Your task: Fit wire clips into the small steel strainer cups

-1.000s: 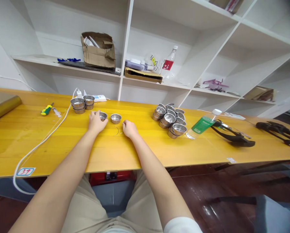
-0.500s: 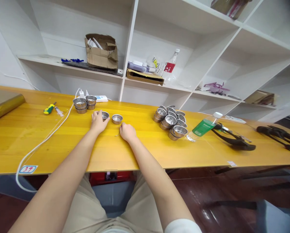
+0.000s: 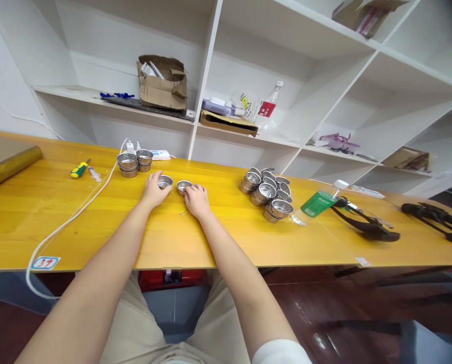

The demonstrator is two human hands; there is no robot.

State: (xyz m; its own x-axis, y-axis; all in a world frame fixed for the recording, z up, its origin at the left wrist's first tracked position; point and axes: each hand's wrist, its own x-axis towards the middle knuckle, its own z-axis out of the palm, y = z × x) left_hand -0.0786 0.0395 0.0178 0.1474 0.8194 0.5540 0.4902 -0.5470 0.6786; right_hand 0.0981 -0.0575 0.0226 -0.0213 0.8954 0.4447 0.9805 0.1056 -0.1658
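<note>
My left hand (image 3: 154,193) is curved around a small perforated metal cup (image 3: 165,180), thumb on the near side and fingers at its left. Just right of it stands a second perforated metal cup (image 3: 182,185). My right hand (image 3: 197,200) has its fingers bent over the near right rim of that cup, with the fingertips partly hidden. Both cups sit on the yellow table (image 3: 165,232). A thin, short strand (image 3: 184,213) lies by my right wrist.
Stacked metal cups (image 3: 128,163) stand at the back left, and a larger group of stacked cups (image 3: 266,193) at the right. Beside them leans a green-labelled bottle (image 3: 318,203). A screwdriver (image 3: 80,169) and a white cable (image 3: 72,220) lie left. White shelves (image 3: 248,146) rise behind.
My right hand has moved from beside the right cup onto its rim, its fingers now over it. My left hand stays at the left cup. The view has shifted slightly.
</note>
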